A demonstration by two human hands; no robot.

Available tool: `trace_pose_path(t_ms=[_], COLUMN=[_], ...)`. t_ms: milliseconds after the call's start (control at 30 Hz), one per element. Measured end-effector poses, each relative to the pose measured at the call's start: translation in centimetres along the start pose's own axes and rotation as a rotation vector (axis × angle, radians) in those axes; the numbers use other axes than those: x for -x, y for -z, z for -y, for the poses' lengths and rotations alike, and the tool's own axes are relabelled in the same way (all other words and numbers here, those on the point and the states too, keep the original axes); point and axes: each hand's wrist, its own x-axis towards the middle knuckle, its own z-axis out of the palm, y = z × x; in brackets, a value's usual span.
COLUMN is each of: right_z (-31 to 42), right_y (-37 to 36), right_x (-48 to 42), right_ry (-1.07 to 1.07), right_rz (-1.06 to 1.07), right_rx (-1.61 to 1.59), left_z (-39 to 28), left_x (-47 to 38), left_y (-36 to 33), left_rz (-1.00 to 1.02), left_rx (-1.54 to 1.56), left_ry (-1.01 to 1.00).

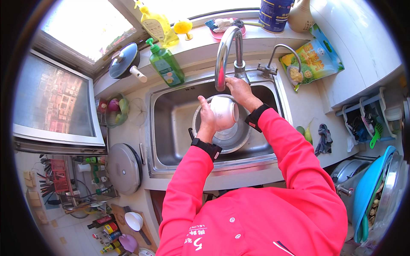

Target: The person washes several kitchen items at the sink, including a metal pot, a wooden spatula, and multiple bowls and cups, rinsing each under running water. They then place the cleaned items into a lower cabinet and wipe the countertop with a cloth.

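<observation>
My left hand (pixel 206 119) holds a white ceramic bowl (pixel 223 112) tilted on its side, its foot ring facing right. Behind and beneath it, a round metal basin (pixel 233 145) rests in the stainless steel sink (pixel 174 128). My right hand (pixel 239 90) is raised at the curved chrome faucet (pixel 223 60), just right of its spout end; whether the fingers touch the metal or hold anything cannot be told. Both wrists wear black bands.
A green pump bottle (pixel 167 66) stands behind the sink's left corner, near a lidded pan (pixel 124 60). A smaller tap (pixel 267 69) and a food bag (pixel 315 59) are at the back right. A round grey lid (pixel 123 168) lies left, a grey cloth (pixel 324 139) right.
</observation>
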Motion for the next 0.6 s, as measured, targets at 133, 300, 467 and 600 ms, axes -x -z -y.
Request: trace_pose_path(t_ms=[133,300,467,600], right_z=[-0.7,0.8,2.0,0.2], right_y=[0.1,0.6,-1.0,-1.7], right_x=[0.5,2.3,6.2,2.9], right_ry=[0.23,0.44,0.484,-0.118], right_rz=[-0.156,-0.187,-0.176,0.167], right_rx=[0.043,0.082,0.191,-0.373], left_z=[1.3,2.3,3.5,4.7], left_x=[-1.9,-3.1,-3.8,-4.9], left_y=[0.0,-0.5,-0.6,0.7], left_rz=[0.078,0.147,0.106,0.016], left_rx=[0.007,0.114,0.057,-0.41], left_ry=[0.046,0.037,-0.057,-0.244])
